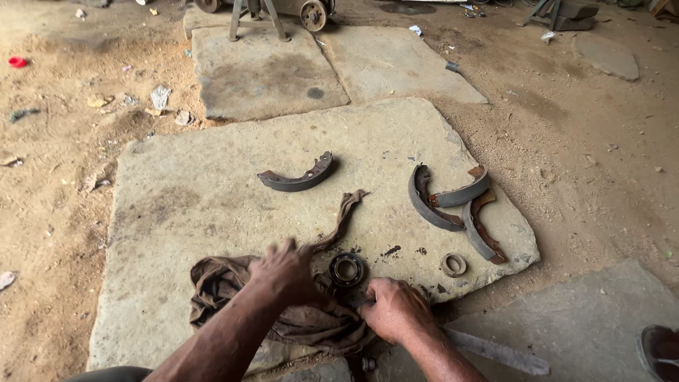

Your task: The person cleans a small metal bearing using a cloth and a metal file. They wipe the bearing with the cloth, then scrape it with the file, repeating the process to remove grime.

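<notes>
Hands worked low on a flat stone slab (pixel 212 198) set in sandy ground. The left hand (pixel 286 272) lay palm down on a crumpled brown rag (pixel 219 283), fingers loosely spread and pressing the cloth. The right hand (pixel 392 308) was curled into a loose fist at the rag's edge, knuckles up (whether it pinched anything could not be told). Between the two hands, just beyond the knuckles, sat a round dark bearing (pixel 346 269), touching the rag. A strip of the rag trailed away toward the slab's middle. Near the right hand lay a small ring (pixel 453 264). Farther off, a single curved brake shoe (pixel 298 177) rested alone, well apart from three more brake shoes (pixel 456 209) stacked loosely on the right.
</notes>
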The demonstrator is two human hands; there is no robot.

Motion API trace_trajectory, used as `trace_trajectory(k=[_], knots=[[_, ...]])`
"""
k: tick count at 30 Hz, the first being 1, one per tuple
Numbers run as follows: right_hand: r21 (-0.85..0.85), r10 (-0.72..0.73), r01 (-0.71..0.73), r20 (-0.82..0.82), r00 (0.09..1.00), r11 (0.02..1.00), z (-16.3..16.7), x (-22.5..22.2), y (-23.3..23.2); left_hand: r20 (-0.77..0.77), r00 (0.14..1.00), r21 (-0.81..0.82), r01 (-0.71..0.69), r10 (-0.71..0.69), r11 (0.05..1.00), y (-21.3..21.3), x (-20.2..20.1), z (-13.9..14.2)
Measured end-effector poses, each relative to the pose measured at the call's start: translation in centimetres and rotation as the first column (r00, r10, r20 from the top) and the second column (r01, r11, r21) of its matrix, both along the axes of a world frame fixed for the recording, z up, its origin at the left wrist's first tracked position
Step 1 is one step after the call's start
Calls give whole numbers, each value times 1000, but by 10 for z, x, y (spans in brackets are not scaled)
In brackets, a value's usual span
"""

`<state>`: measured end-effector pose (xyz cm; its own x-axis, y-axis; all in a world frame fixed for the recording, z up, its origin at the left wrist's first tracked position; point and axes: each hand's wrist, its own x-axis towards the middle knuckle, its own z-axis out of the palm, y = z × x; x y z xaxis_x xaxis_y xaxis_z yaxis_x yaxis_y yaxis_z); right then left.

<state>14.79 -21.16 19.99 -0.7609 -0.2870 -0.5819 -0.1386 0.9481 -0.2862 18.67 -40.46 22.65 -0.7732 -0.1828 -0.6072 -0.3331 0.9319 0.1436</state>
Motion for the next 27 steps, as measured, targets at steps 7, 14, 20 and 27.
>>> trace_trajectory(k=[7,14,20,27], knots=[[-60,-13,19,97,995,998,-12,21,-7,-266,957,-55,105,-116,993,1,7,-73],[-728,-274,489,405,872,480,-37,-6,-13,-510,811,478,-9,286,878,-16,-24,-42],[-814,-101,547,538,837,193,-29,-7,-10,-249,668,876,-153,701,458,33,-15,-8],[-756,68,652,654,753,51,-4,1,-12,-674,467,614,-76,572,786,32,-9,2]])
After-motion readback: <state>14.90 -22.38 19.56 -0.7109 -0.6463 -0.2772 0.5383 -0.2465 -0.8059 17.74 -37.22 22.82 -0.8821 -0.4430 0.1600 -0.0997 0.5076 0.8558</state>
